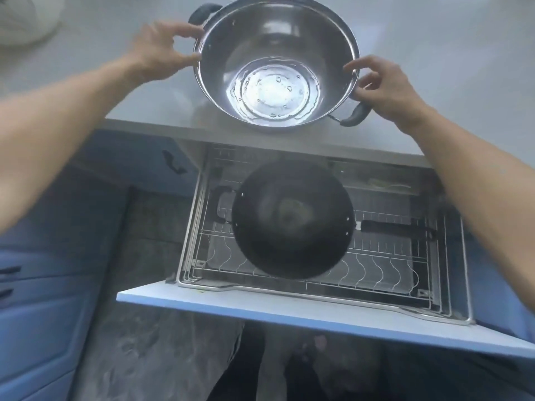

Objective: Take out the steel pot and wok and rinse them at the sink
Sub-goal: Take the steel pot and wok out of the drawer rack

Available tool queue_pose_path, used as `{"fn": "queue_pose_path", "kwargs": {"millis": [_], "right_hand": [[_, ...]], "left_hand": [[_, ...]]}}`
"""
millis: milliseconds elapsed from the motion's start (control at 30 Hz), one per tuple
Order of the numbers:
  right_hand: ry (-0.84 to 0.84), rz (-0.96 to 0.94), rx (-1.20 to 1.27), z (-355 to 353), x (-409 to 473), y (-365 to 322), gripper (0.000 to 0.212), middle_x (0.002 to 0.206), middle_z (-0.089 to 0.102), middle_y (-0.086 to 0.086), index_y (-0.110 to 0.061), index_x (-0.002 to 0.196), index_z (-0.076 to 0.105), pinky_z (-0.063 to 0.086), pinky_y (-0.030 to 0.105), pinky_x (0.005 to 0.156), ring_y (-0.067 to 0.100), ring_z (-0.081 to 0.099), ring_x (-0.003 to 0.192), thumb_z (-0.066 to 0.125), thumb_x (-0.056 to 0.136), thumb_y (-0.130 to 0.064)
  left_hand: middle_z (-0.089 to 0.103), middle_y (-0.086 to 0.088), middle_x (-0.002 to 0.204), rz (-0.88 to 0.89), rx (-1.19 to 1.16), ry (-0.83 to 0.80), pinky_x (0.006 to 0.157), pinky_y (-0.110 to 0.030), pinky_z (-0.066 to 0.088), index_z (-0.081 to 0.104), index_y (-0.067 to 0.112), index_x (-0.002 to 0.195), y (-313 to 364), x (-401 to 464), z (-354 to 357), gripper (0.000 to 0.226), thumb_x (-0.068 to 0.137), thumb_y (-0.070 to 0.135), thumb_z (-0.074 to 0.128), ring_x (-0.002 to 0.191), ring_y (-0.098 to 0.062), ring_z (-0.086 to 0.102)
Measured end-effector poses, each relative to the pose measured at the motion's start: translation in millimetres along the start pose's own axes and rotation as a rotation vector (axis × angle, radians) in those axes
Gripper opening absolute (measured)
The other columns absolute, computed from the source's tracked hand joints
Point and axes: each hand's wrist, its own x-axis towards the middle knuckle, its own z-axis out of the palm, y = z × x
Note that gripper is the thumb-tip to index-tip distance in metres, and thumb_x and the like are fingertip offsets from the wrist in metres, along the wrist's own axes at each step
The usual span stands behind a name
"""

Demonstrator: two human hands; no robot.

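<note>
A shiny steel pot (276, 65) with two black side handles sits on the grey countertop (434, 53), water drops on its bottom. My left hand (160, 50) pinches the pot's rim at the left, beside one handle. My right hand (385, 83) grips the rim at the right, just above the other handle. Below the counter, a dark wok (292, 218) with a long black handle pointing right lies in the pulled-out wire drawer rack (376, 273). The sink is out of view.
The open drawer's blue front panel (289, 311) juts toward me at waist height. Blue cabinet doors (43, 285) line the left side. A white object (26, 15) rests on the counter at the far left. Dark stone floor lies below.
</note>
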Motion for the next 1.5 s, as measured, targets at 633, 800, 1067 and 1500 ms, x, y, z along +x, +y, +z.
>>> {"fn": "queue_pose_path", "kwargs": {"millis": [633, 800, 1067, 1500], "right_hand": [[-0.375, 0.240, -0.746, 41, -177, 245, 0.035, 0.132, 0.055, 0.005, -0.029, 0.110, 0.058, 0.018, 0.052, 0.107, 0.029, 0.047, 0.124, 0.071, 0.078, -0.025], [-0.337, 0.217, -0.573, 51, -158, 246, 0.036, 0.111, 0.069, 0.006, -0.027, 0.113, 0.053, 0.051, 0.044, 0.084, 0.032, 0.065, 0.093, 0.067, 0.081, -0.017], [-0.303, 0.331, -0.403, 62, -164, 241, 0.043, 0.101, 0.068, 0.001, -0.031, 0.104, 0.061, 0.053, 0.033, 0.073, 0.026, 0.063, 0.085, 0.066, 0.071, -0.003], [-0.265, 0.297, -0.334, 7, -232, 170, 0.047, 0.084, 0.067, -0.007, -0.039, 0.097, 0.064, 0.046, 0.015, 0.057, 0.006, 0.058, 0.064, 0.066, 0.069, -0.001]], "left_hand": [[0.064, -0.016, 0.104, -0.167, 0.240, -0.447, 0.086, -0.041, 0.049, 0.055, 0.020, 0.123, -74, -158, 194, 0.040, 0.085, 0.010, 0.064, 0.095, -0.037, 0.064], [0.065, -0.014, 0.118, -0.270, 0.185, -0.551, 0.088, -0.035, 0.045, 0.058, 0.021, 0.119, -89, -144, 207, 0.036, 0.084, 0.011, 0.064, 0.100, -0.033, 0.063], [0.073, -0.004, 0.099, -0.329, -0.030, -0.483, 0.096, -0.033, 0.043, 0.063, 0.031, 0.108, -96, -149, 203, 0.035, 0.079, 0.015, 0.073, 0.096, -0.025, 0.067], [0.065, -0.005, 0.092, -0.295, -0.305, -0.402, 0.085, -0.014, 0.044, 0.060, 0.047, 0.101, -37, -186, 102, 0.044, 0.075, 0.015, 0.076, 0.089, -0.001, 0.064]]}}
